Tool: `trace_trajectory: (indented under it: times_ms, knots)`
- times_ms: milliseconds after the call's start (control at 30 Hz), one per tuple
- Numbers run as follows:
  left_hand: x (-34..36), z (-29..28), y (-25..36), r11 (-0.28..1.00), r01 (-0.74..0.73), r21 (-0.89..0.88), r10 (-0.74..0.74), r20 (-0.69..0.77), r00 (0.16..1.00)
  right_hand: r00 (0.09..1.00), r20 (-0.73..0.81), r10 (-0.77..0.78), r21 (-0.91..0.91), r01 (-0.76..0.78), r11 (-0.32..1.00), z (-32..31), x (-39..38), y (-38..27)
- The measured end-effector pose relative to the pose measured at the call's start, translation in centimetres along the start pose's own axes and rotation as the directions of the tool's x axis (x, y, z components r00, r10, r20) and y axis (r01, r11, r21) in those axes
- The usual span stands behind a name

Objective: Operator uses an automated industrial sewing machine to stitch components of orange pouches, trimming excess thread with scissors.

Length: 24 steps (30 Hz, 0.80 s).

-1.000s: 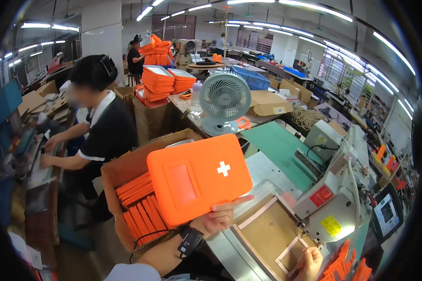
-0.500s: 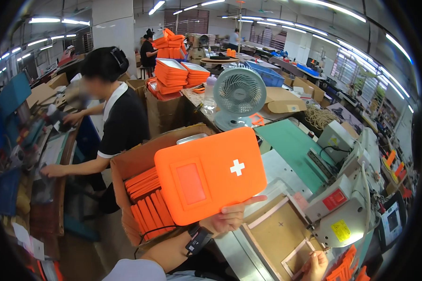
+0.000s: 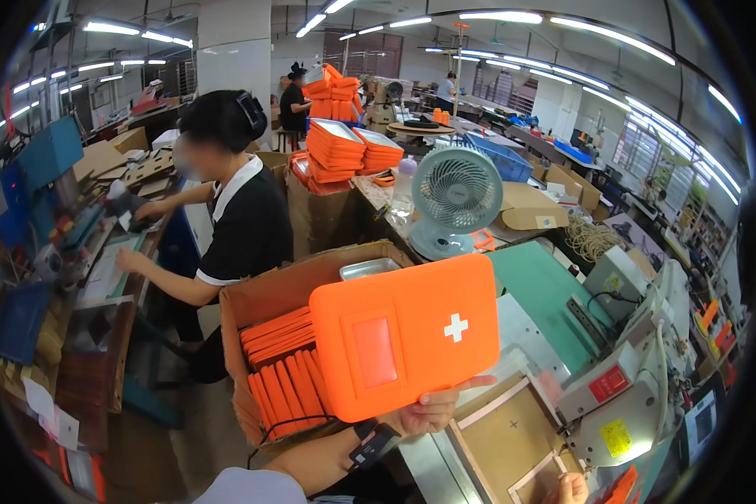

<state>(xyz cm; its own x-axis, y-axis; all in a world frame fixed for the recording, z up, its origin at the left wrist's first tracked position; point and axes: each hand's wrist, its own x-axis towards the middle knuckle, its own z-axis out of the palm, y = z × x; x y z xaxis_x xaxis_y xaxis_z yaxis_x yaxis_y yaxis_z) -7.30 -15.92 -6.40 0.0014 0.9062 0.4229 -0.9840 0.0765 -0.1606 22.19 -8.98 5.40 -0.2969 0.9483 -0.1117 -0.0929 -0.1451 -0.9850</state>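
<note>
An orange first-aid case cover (image 3: 420,378) with a white cross and a clear window is raised in front of me. My left hand (image 3: 428,412) grips its lower edge from beneath, one finger stretched out to the right. At the lower right, my right hand (image 3: 569,489) is closed beside the near edge of a brown template board (image 3: 504,437) with pale strips along its border. What its fingers hold, if anything, is hidden. The board lies on the metal bed of a pale machine (image 3: 622,420).
Behind the cover stands a cardboard box (image 3: 265,294) with several orange pieces and a metal tray (image 3: 370,269). A fan (image 3: 456,193) stands beyond it. A green worktop (image 3: 538,294) lies to the right. At left a co-worker (image 3: 244,210) works at a bench.
The whole scene has shifted right and slightly down in view. The cover stays in my left hand, and my right hand stays by the board. The co-worker's nearer hand has lifted from the bench edge.
</note>
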Motion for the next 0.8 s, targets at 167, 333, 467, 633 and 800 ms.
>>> trace_trajectory:
  times_ms: [167, 333, 467, 633, 800]
  knots:
    - [-2.3, 4.2, 1.8, 0.819, -0.34, 0.462, 0.465, -0.187, 0.866, 0.995, 0.014, -0.101, -0.022, 0.101, 0.995, -1.0, 0.8, 1.0]
    - [-4.6, 7.5, 13.7, 0.165, -0.299, 0.94, 0.933, -0.05, 0.357, 0.992, 0.005, -0.123, -0.041, 0.123, 0.992, -1.3, 1.3, 1.2]
    - [-4.9, 8.4, 20.4, -0.126, 0.07, 0.99, 0.966, 0.106, 0.237, 0.992, -0.02, -0.122, -0.069, 0.12, 0.99, -1.3, 1.4, 1.1]
    - [-4.3, 3.7, 27.6, -0.216, 0.514, 0.83, 0.975, 0.154, 0.16, 0.988, -0.157, 0.006, -0.132, -0.027, 0.991, -0.6, 1.0, 0.0]
    - [-4.3, -3.0, 31.4, -0.149, 0.608, 0.78, 0.969, -0.007, 0.246, 0.98, -0.191, 0.051, -0.089, -0.069, 0.994, -0.5, 1.1, 0.3]
